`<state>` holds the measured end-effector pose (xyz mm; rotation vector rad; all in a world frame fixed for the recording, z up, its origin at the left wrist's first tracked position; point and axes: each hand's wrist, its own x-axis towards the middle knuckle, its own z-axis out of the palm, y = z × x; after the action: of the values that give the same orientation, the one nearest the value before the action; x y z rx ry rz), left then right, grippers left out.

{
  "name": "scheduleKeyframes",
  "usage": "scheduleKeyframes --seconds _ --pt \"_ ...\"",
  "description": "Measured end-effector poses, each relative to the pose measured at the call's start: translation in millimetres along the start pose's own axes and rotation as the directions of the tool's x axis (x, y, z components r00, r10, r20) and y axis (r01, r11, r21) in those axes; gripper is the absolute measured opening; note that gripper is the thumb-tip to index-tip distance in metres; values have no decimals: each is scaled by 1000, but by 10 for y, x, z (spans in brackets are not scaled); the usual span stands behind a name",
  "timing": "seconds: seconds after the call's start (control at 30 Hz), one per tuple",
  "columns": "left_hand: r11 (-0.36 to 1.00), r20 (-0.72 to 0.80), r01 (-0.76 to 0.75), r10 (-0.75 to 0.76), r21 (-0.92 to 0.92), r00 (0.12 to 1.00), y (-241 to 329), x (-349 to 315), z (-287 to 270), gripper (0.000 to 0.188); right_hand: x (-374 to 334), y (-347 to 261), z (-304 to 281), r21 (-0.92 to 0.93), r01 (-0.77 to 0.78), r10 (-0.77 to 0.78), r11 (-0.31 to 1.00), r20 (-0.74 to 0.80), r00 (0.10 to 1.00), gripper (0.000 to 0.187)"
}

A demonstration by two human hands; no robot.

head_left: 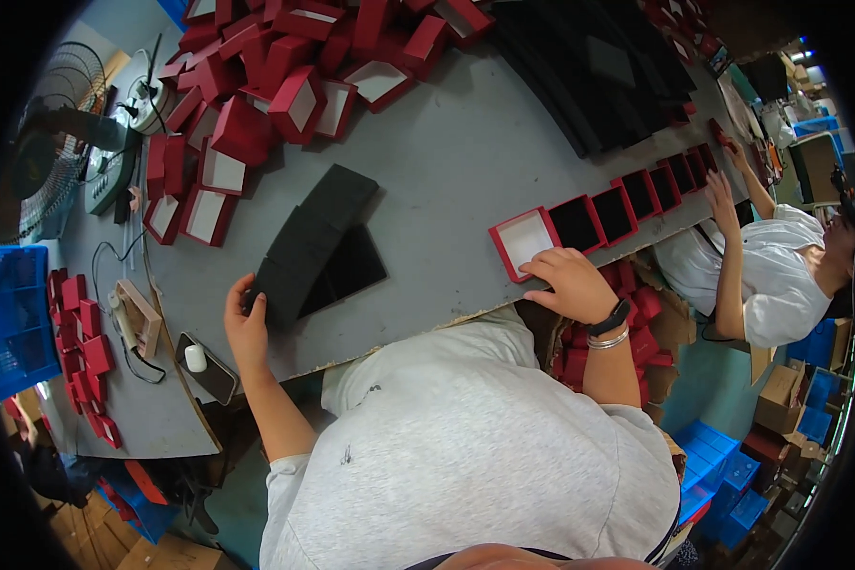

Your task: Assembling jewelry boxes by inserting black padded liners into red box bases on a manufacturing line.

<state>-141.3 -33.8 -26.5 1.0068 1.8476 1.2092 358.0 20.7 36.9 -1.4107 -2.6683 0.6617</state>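
Note:
My left hand [247,323] grips the near end of a row of black foam-like pads [299,237], thumb and fingers at its edge. Beside that row, flat black pads [347,271] lie on the grey table. My right hand [576,285] holds the near right corner of an open red box [511,255] with a white inside. Its fingers reach over the rim into the box. Rightward from it runs a line of red boxes [593,220] with black filling inside. What lies under my right palm is hidden.
Red boxes [242,133] are heaped at the far left, and long black sheets [579,76] at the far right. A co-worker [769,271] reaches over the line's far end. A phone [209,370] with a white earbud case [195,358] and a fan [52,142] are left.

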Motion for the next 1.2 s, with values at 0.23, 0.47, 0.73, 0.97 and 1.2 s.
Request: scheduleKeyframes --seconds 0.23,0.47,0.73,0.97,1.2 --pt "809 -145 -306 427 501 892 263 -13 209 34 707 48 -697 320 76 0 944 -231 973 39" --pt "842 -39 -358 407 404 913 -6 104 670 40 3345 624 -255 767 -82 496 636 -325 805 54" --pt "849 -11 -318 356 422 934 42 29 641 45 2728 -257 -345 600 240 242 763 -609 755 30" --pt "866 -31 -327 365 378 930 46 83 641 42 607 -1017 315 202 241 -160 949 -348 924 20" --pt "877 -68 -357 398 322 915 38 75 619 38 403 -896 828 43 36 -13 998 -449 893 26"
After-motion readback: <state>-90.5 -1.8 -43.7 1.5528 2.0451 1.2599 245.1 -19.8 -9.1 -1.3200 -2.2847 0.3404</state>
